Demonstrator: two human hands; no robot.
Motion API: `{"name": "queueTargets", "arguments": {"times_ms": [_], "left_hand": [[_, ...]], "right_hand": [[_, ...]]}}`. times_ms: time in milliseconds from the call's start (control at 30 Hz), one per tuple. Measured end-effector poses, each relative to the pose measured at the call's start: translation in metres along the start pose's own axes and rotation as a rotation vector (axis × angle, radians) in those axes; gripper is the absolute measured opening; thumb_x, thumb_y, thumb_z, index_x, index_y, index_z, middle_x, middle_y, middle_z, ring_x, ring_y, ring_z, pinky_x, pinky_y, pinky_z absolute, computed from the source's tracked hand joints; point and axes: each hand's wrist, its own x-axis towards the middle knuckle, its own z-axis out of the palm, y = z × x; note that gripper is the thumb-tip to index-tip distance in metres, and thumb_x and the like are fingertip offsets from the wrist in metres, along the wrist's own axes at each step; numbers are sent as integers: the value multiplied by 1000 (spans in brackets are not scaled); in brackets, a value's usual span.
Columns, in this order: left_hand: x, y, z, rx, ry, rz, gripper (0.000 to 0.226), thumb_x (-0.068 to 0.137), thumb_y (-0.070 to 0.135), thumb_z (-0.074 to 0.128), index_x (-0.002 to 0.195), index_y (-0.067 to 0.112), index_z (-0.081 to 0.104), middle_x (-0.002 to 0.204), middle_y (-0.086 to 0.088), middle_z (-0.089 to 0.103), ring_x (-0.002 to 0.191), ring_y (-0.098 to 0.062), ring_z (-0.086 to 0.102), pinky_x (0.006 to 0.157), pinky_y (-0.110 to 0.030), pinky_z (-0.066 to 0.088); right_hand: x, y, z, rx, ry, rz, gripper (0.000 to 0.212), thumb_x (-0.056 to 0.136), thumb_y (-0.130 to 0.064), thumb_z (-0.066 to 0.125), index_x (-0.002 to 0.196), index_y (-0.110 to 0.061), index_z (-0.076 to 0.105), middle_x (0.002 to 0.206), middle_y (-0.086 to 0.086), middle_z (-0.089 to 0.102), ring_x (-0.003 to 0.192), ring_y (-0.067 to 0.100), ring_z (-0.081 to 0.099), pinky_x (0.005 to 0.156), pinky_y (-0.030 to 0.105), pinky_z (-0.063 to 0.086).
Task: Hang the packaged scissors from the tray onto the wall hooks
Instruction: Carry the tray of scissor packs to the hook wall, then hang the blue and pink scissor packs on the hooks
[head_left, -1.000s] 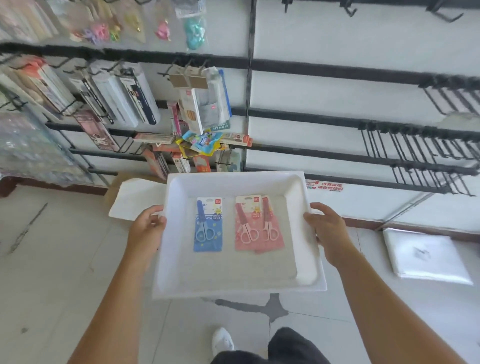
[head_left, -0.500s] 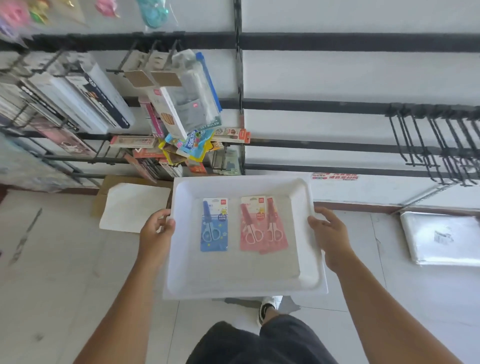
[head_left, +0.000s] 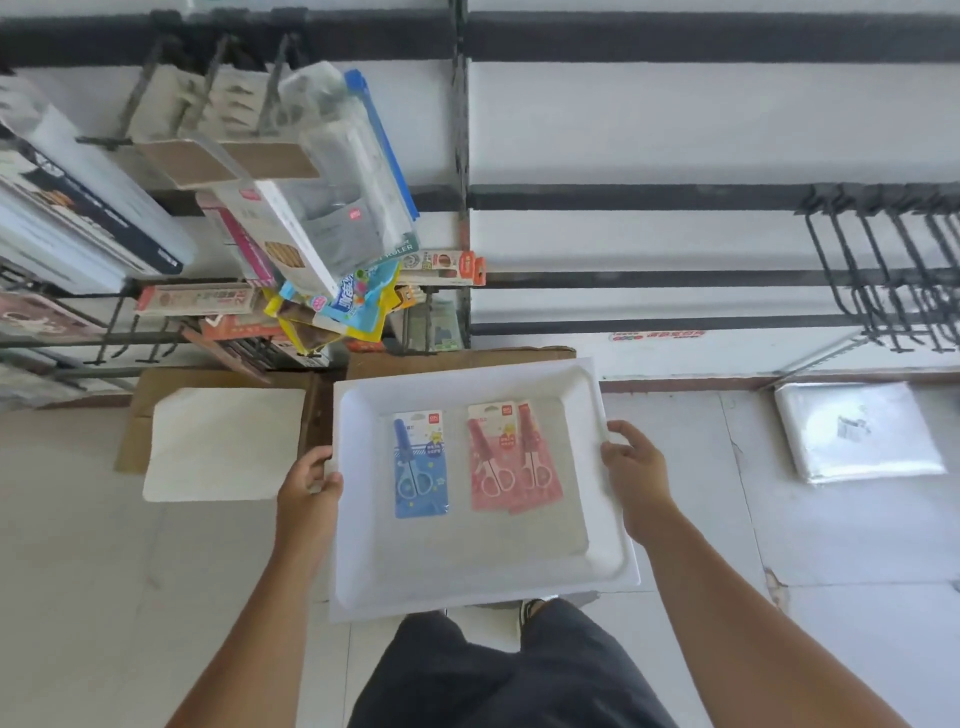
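- Blue scissors pack (head_left: 421, 464), 1, lying flat in white tray (head_left: 483, 587), left of 2 overlapping pink packs (head_left: 511, 457).
- Left hand (head_left: 309, 486) & right hand (head_left: 631, 467) each gripping a tray side edge.
- Empty black wall hooks (head_left: 883, 270) hanging upper right, well apart.

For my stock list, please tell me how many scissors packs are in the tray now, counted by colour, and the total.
Blue packs: 1
Pink packs: 2, overlapping, one partly under the other
Total: 3, all lying in the white tray, which the left hand and the right hand hold by its sides.
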Motion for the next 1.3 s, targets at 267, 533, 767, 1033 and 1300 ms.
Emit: {"name": "queueTargets", "arguments": {"times_ms": [267, 533, 767, 1033, 1300], "left_hand": [[83, -13, 18, 94, -134, -24, 46, 95, -2, 46, 133, 21, 55, 121, -3, 61, 106, -28, 61, 85, -38, 51], [118, -27, 31, 154, -202, -59, 60, 93, -5, 42, 143, 28, 50, 144, -3, 57, 124, -26, 57, 97, -37, 49], [110, -15, 38, 149, -119, -13, 52, 97, 2, 43, 144, 23, 50, 152, -5, 48, 136, -29, 47, 109, -47, 43], [89, -2, 59, 53, -81, 214, 19, 99, 19, 54, 113, 21, 66, 118, 3, 64, 114, -17, 57, 92, -31, 48], [106, -27, 102, 445, -91, 269, 32, 100, 19, 53, 130, 11, 60, 130, -9, 64, 115, -27, 62, 74, -24, 47]], "right_hand": [[41, 21, 51, -7, 71, 77, 50, 98, 4, 37, 132, -21, 63, 84, 9, 53, 68, 22, 47, 57, 26, 42], [48, 27, 56, -3, 105, 116, 50, 97, 6, 38, 130, -22, 62, 89, 0, 60, 66, 16, 56, 46, 16, 47], [41, 3, 72, -7, 164, -42, 45, 94, 0, 49, 130, -23, 64, 133, 2, 53, 117, 21, 54, 89, 33, 48], [35, -7, 101, 66, -8, -245, 26, 98, -6, 57, 93, -26, 71, 84, -20, 74, 77, -7, 68, 64, 13, 50], [57, 36, 126, 41, -68, -225, 26, 99, -33, 64, 108, -12, 76, 88, -5, 78, 75, 4, 74, 58, 16, 54]]}}
